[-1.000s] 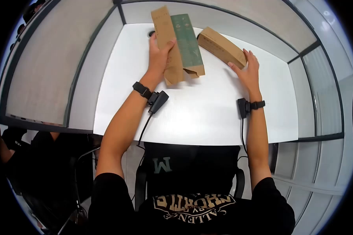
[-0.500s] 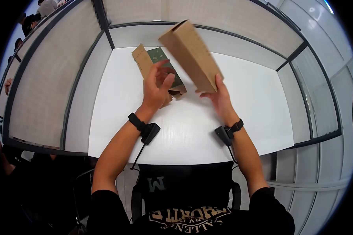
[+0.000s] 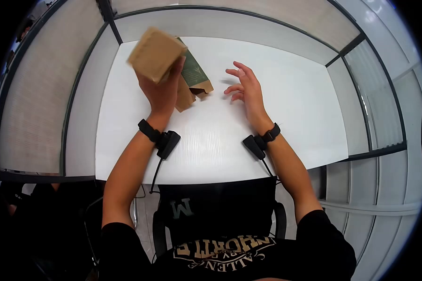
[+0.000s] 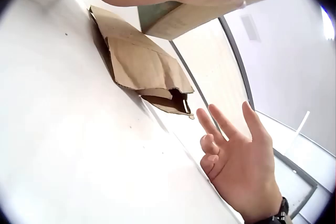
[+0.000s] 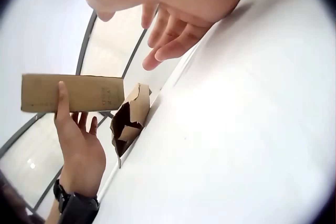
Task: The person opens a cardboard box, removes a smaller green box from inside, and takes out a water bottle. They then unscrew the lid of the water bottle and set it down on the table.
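Note:
At the left of the head view, my left hand [image 3: 160,96] grips a long brown cardboard box [image 3: 157,52], raised off the table with one end facing the camera. The right wrist view shows this box [image 5: 86,92] lengthwise, the thumb along its side. Behind that hand lies a second carton [image 3: 192,70], green on top with brown sides; its near end is torn and gapes. The left wrist view shows the ragged opening of this carton [image 4: 149,66]. My right hand [image 3: 249,91] hovers to the carton's right, fingers spread and loosely bent, holding nothing.
A white table [image 3: 276,140] lies beneath both hands, walled by low grey-framed partitions [image 3: 248,35] at the back and sides. Each wrist wears a black camera [image 3: 168,144] with a cable running down. A black chair [image 3: 211,206] stands at the front edge.
The long box went from the right hand into the left hand and moved to the left. Earlier the left hand held the torn carton, which now lies on the table; the right hand is now free.

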### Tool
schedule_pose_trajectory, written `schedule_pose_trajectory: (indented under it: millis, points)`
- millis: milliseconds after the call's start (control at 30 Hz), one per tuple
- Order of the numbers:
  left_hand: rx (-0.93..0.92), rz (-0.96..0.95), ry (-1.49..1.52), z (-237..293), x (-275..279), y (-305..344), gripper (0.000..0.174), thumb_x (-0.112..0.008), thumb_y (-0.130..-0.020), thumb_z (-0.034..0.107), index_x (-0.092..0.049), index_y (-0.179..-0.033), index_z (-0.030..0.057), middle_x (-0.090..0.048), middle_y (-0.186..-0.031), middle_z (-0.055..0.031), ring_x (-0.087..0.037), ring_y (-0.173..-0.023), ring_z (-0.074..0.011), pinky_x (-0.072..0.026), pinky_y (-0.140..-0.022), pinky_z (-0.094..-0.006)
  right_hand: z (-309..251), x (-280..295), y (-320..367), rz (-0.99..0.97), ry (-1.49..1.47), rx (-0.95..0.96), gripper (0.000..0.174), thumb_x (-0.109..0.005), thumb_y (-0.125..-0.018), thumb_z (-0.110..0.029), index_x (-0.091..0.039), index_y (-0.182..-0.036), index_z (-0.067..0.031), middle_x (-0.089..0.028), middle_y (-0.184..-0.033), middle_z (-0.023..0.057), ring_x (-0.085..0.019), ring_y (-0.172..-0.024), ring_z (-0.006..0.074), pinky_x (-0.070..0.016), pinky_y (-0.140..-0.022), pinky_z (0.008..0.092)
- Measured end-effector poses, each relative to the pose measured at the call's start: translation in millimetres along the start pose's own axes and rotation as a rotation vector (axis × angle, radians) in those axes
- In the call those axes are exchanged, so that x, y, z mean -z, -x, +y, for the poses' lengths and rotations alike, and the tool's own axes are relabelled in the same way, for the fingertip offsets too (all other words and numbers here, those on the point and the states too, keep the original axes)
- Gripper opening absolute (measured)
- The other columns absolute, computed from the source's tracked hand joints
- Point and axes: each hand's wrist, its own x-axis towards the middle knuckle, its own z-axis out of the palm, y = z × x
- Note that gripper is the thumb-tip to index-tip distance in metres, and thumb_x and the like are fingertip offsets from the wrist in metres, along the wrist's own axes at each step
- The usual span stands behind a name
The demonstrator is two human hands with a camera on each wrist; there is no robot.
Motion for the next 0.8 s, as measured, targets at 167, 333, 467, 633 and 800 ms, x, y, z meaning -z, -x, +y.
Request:
schedule_pose_trajectory:
  millis: [167, 333, 467, 633, 800]
  points:
    - [-0.260, -0.118, -0.239, 3, 1, -6, 0.078, -0.079, -0.070, 0.003, -0.061, -0.144, 0.0212, -0.057, -0.141, -0.0045, -0.046, -0.137, -0.0301, -0.0296, -0.116, -0.0463, -4, -8, 4, 0.066, 0.318, 0.383, 0.078, -0.083, -0.091, -0.028, -0.043, -0.157, -0.0096, -0.051, -0.153, 0.0151, -0.068, -0.113, 0.0228, -0.0578, -0.079, 0.0306]
    - [-0.361, -0.364, -0.362, 8, 0, -5, 0.077, -0.065, -0.067, 0.002, -0.066, -0.141, 0.0254, -0.055, -0.148, -0.0049, -0.042, -0.145, -0.0317, -0.0251, -0.120, -0.0507, -8, -6, 5, 0.064, 0.491, 0.580, 0.108, -0.097, -0.074, -0.029, -0.035, -0.162, -0.0116, -0.039, -0.160, 0.0155, -0.060, -0.127, 0.0283, -0.0568, -0.090, 0.0401]
    - [-0.442, -0.472, -0.372, 8, -1, -3, 0.078, -0.065, -0.070, 0.001, -0.065, -0.144, 0.0229, -0.052, -0.156, -0.0074, -0.039, -0.151, -0.0335, -0.0249, -0.122, -0.0517, -7, -5, 4, -0.002, 0.510, 0.560, 0.103, -0.099, -0.071, -0.026, -0.045, -0.156, -0.0107, -0.050, -0.154, 0.0118, -0.061, -0.126, 0.0250, -0.0579, -0.087, 0.0366]
    - [-0.433, -0.380, -0.246, 10, -4, -4, 0.064, -0.076, -0.082, 0.007, -0.065, -0.144, 0.0185, -0.052, -0.154, -0.0106, -0.045, -0.146, -0.0328, -0.0288, -0.120, -0.0500, -4, -5, 1, 0.101, 0.420, 0.437, 0.079, -0.094, -0.078, -0.026, -0.056, -0.144, -0.0036, -0.068, -0.133, 0.0115, -0.069, -0.109, 0.0225, -0.0585, -0.082, 0.0316]
    - [-0.232, -0.427, 0.006, 10, 0, -3, 0.033, -0.079, -0.093, 0.014, -0.068, -0.123, 0.0049, -0.069, -0.125, -0.0126, -0.068, -0.110, -0.0248, -0.0528, -0.095, -0.0360, 0, 7, -6, 0.185, 0.035, 0.010, 0.067, -0.072, -0.098, -0.048, -0.058, -0.137, 0.0056, -0.075, -0.116, 0.0146, -0.073, -0.097, 0.0194, -0.0569, -0.078, 0.0300]
